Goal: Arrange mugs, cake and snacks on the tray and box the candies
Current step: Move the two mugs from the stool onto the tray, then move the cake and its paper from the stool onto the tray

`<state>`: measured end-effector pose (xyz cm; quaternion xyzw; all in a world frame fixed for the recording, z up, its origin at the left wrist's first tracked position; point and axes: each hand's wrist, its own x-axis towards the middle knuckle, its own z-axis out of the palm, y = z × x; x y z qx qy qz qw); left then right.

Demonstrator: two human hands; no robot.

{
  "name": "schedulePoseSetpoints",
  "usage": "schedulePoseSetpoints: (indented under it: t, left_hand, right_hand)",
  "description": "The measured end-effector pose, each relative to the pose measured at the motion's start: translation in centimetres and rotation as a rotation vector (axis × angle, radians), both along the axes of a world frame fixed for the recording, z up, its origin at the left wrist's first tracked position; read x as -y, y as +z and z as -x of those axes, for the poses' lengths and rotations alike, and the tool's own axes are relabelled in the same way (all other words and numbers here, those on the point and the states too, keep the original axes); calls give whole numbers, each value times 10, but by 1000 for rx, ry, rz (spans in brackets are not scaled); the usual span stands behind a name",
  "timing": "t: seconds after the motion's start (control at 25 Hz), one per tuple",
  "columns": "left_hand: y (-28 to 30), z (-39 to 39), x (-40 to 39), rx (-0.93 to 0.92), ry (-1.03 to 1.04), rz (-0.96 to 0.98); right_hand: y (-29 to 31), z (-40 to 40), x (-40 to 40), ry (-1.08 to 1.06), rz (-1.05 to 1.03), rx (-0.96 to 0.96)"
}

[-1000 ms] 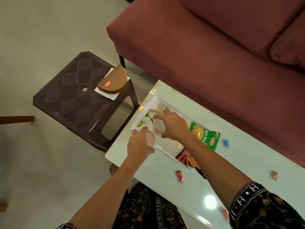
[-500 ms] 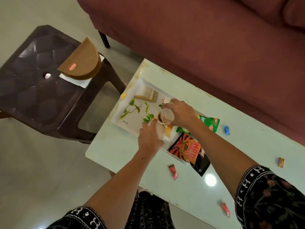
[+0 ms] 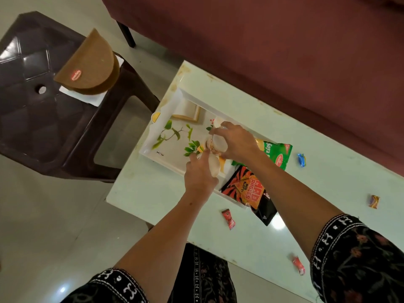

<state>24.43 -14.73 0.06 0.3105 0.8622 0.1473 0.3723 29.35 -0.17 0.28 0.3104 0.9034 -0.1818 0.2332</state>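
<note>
Both mugs had come lower over the tray (image 3: 172, 159) on the table (image 3: 140, 189). The right hand (image 3: 235, 142) kept its grip on one mug (image 3: 217, 145); the left hand (image 3: 199, 173) held the other mug (image 3: 213, 166), just beside it.

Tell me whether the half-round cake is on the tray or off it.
Off it. The half-round cake sits on a white sheet on the dark stool, apart from the tray on the table.
</note>
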Motion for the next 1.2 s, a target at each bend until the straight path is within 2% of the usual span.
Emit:
schedulePoseSetpoints:
  t: [0.28, 0.44, 0.56, 0.68, 0.8, 0.96, 1.08, 1.2]
  left_hand:
    - [11, 8, -2, 33, -70, 55]
    - [35, 28, 27, 58, -51, -67]
    - [58, 43, 59, 45, 45, -52]
    - [86, 64, 85, 83, 198, -121]
    - [111, 98, 105, 91, 345, -220]
    - [132, 158, 118, 95, 467, -336]
    - [138, 208, 119, 98, 496, -405]
    - [132, 251, 121, 109, 455, -404]
  right_hand:
    - [12, -2, 2, -61, 82, 29]
    - [42, -5, 12, -167, 93, -29]
    - [66, -3, 36, -224, 101, -91]
    - [93, 10, 64, -354, 181, -248]
    - [114, 42, 91, -505, 278, -415]
    - [130, 108, 120, -755, 508, -608]
    - [127, 166, 132, -911, 630, -657]
    - [111, 220, 135, -980, 644, -587]
